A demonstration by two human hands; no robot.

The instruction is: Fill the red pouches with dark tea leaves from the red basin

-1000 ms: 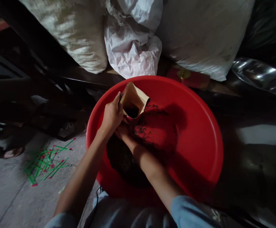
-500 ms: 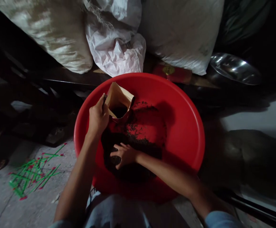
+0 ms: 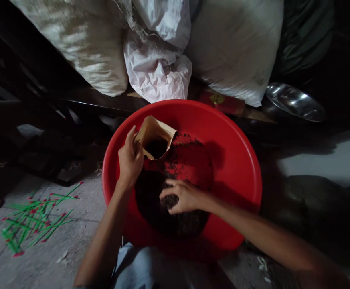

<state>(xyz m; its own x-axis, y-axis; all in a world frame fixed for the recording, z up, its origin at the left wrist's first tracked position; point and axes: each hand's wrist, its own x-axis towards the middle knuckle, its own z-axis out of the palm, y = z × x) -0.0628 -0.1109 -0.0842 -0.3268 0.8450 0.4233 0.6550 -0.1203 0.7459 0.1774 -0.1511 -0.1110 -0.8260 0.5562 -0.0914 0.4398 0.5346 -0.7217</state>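
A large red basin point(image 3: 237, 160) holds a heap of dark loose leaves point(image 3: 153, 204), with bits scattered up its inner floor. My left hand point(image 3: 131, 158) grips the left edge of an open brown paper bag point(image 3: 149, 130), whose mouth faces up and shows dark contents. The bag stands in the upper left of the basin. Over the heap, my right hand point(image 3: 182, 196) has its fingers curled round a clump of the dark leaves.
Full white sacks point(image 3: 235, 44) and a crumpled white bag point(image 3: 159, 76) rest on a dark bench behind the basin. A metal bowl point(image 3: 295, 102) sits at the right. Green sticks with red ends point(image 3: 33, 216) lie on the floor at left.
My right hand has shifted right over the heap, its spread fingers now curled round some leaves. The whole view has shifted slightly; my left hand still holds the bag.
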